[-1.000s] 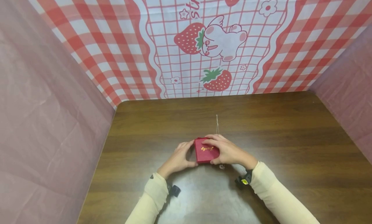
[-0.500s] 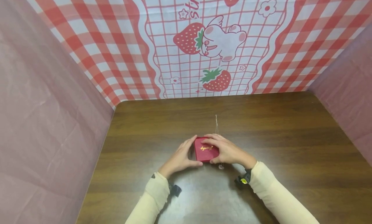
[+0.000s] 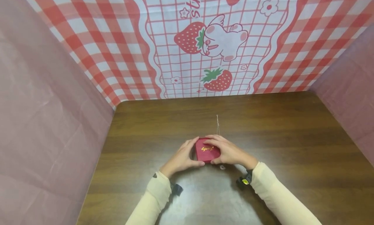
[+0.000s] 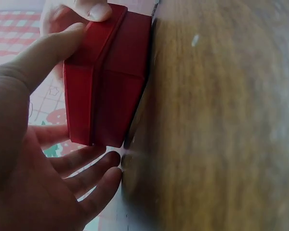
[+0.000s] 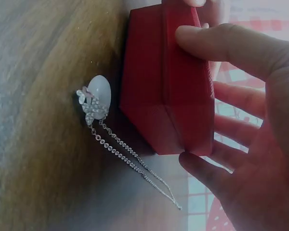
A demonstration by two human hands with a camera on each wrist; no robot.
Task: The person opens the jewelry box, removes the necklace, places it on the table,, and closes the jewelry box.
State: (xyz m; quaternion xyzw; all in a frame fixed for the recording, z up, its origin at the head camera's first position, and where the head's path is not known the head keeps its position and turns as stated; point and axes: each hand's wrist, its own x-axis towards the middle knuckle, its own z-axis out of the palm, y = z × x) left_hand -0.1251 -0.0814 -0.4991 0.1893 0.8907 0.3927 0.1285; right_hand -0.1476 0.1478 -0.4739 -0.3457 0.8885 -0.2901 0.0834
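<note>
Fingers of both hands wrap the small red square jewellery box with gold lettering (image 3: 206, 150), which sits on the dark brown wooden table (image 3: 292, 137) near its middle. Left hand (image 3: 181, 157) holds the left side, thumb on the near edge; right hand (image 3: 229, 152) covers the right side and lid. Box looks closed. Thin silver chain necklace with a white pendant (image 5: 97, 98) lies beside and behind the box. Likely step: steadying the box to open it. Next move probably needs the lid lifted while the base is pinned down.
</note>
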